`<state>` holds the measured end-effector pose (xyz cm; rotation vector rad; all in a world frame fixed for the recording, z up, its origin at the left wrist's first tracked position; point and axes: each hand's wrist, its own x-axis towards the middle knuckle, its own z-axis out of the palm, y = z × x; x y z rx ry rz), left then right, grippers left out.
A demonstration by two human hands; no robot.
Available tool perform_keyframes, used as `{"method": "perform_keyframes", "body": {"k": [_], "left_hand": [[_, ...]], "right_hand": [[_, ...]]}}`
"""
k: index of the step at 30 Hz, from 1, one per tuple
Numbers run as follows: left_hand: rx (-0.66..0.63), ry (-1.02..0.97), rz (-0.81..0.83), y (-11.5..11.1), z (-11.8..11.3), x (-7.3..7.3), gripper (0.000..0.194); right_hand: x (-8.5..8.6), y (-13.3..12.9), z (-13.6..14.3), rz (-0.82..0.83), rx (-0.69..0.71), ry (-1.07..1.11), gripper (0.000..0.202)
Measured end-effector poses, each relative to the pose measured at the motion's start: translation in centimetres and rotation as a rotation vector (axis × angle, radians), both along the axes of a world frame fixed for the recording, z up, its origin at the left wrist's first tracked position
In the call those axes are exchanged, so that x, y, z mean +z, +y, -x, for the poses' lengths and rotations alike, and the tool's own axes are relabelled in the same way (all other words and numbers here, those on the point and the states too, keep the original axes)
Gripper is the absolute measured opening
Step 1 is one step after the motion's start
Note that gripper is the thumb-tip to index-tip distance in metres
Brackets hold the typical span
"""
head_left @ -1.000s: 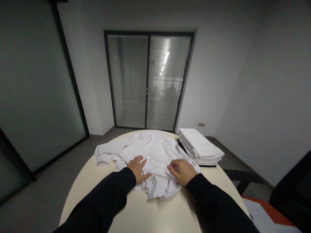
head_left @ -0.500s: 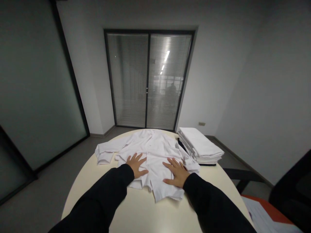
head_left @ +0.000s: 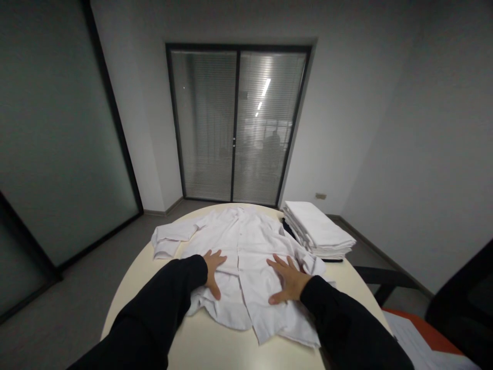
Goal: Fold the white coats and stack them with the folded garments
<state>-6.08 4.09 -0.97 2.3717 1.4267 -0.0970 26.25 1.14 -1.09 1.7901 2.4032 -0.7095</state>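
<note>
White shirt (head_left: 252,262) points lengthwise away; hem (head_left: 227,321) nearest.

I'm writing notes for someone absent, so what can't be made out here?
In the head view:
Shirt: back mostly hidden by its front.
Dark item: mostly covered by the white stack.
Paper: any print too small to read.
Chair: cut off by the right edge.

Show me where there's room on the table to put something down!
The biggest bare patch of table is at the near side, between the white shirt, left black sleeve and right black sleeve. Slimmer patches: left, between shirt, left sleeve and table edge; right, between folded stack, right sleeve and edge. The middle's crowded: shirt, left hand, right hand.
</note>
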Motion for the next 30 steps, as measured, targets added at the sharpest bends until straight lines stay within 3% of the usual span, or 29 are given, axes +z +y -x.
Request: {"method": "perform_keyframes", "body": {"k": [2, 4, 8, 13, 17, 21, 23, 27, 30], "left_hand": [[0.046, 0.068, 0.036, 0.1, -0.1, 0.5, 0.122], [0.047, 0.045, -0.041, -0.2, -0.8, 1.0, 0.106], [-0.141, -0.147, -0.202, -1.5, -2.9, 1.7, 0.073], [-0.372, -0.245, -0.21, -2.9, -4.7, 1.6, 0.085], [-0.532, -0.32, -0.277, -4.3, -6.0, 1.6, 0.051], [-0.684, -0.404, -0.317, -5.8, -7.4, 1.5, 0.052], [-0.711, -0.422, -0.338, -6.2, -7.7, 1.3, 0.056], [-0.716, -0.446, -0.334, -6.1, -7.7, 0.7, 0.024], [-0.704, -0.472, -0.312, -5.9, -7.6, 0.3, 0.019]], "right_hand": [[-0.1, 0.0, 0.5, -0.058, -0.044, 0.002, 0.12], [0.1, -0.1, 1.1, -0.109, -0.084, -0.017, 0.108], [0.8, -0.6, 1.7, -0.127, 0.029, -0.009, 0.105], [1.1, -1.2, 2.1, -0.005, 0.071, -0.009, 0.121], [0.8, -1.0, 1.9, 0.005, 0.006, 0.113, 0.085], [0.0, -0.4, 1.4, -0.001, -0.057, 0.22, 0.059], [-0.3, -0.2, 1.2, -0.022, -0.055, 0.222, 0.055], [-0.5, -0.2, 1.1, -0.063, -0.034, 0.197, 0.053], [-0.9, -0.1, 0.9, -0.079, -0.018, 0.234, 0.053]]}}
